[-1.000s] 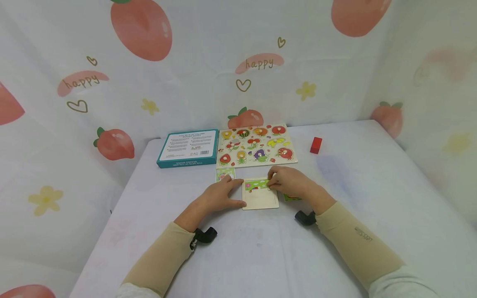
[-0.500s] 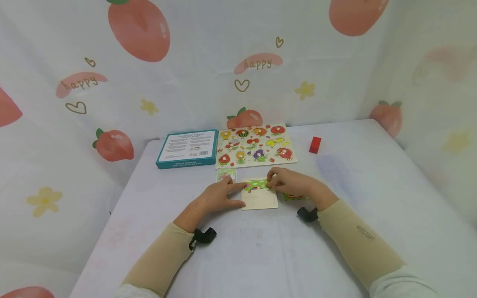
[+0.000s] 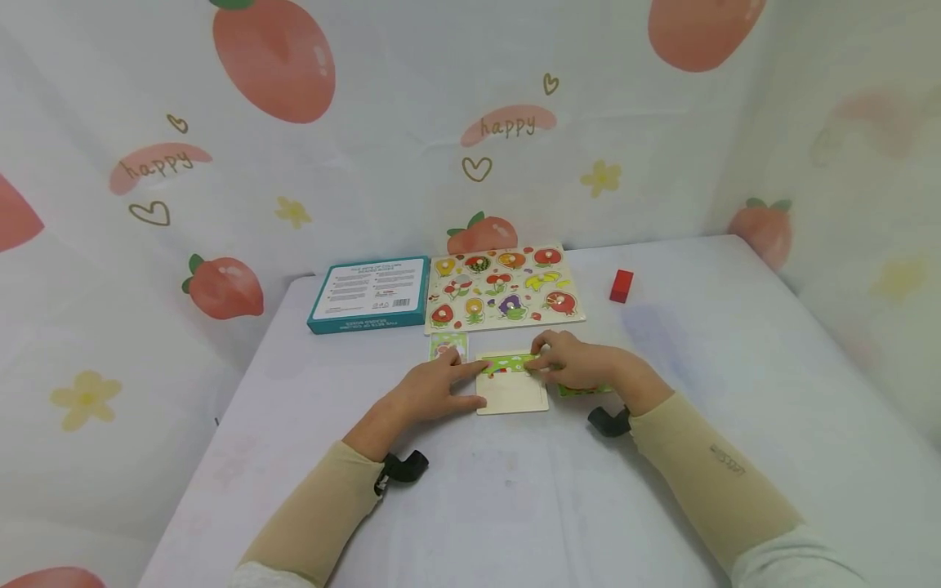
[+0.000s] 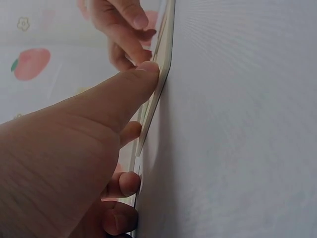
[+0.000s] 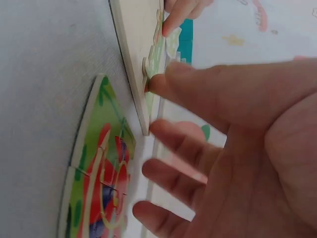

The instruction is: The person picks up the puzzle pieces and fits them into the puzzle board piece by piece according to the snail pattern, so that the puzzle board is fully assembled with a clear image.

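A small pale wooden puzzle tray [image 3: 512, 396] lies flat between both hands. Green picture puzzle pieces [image 3: 507, 363] line its far side, and the bare wood shows nearer the body. My left hand [image 3: 426, 389] holds its index fingertip on the far left pieces, while the thumb [image 4: 147, 69] touches the tray's near left edge. With its fingers spread, my right hand [image 3: 577, 361] touches the far right piece with the index fingertip [image 5: 157, 84]. Beside the tray, partly under that hand, lie joined red-and-green puzzle pieces [image 5: 111, 183]. Another green piece [image 3: 448, 341] shows behind the left fingers.
A fruit peg puzzle board [image 3: 507, 290] lies at the back of the table. Left of it is a teal-edged box [image 3: 371, 294] with printed text. A red block [image 3: 621, 286] stands at the back right. Patterned cloth [image 3: 367, 122] hangs behind the table.
My left index finger has moved onto the far left pieces. My right fingers have loosened from a closer pinch at the far right of the green strip, which has shifted slightly.
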A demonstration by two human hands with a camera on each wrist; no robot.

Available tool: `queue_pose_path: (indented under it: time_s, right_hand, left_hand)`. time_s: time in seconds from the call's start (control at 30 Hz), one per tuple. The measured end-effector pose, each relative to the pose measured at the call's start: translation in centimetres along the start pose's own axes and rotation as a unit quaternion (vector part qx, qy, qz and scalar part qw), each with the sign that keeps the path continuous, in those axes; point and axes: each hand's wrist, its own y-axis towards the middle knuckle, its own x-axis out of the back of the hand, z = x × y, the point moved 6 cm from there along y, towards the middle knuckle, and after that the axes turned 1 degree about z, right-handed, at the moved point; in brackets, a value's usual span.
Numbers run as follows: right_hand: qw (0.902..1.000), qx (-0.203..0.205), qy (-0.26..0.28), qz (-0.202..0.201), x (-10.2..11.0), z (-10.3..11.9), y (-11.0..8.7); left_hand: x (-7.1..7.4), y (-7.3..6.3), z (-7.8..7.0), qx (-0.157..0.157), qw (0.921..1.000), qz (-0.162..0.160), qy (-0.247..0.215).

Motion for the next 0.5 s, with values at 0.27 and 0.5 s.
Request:
queue_pose_path:
  time_s: [0.27,0.5]
  right_hand:
    - [0.9985,-0.028,-0.042,-0.019,0.3,-0.1,-0.2]
    - [0.9981,-0.010,-0.021,-0.057,1.4,-1.0,-0.5]
  left_hand:
    - [-0.1,0.1,0.0,-0.006,1.0000,0.001,0.002]
    - [-0.1,0.1,0.1,-0.004,1.0000,-0.003,-0.004]
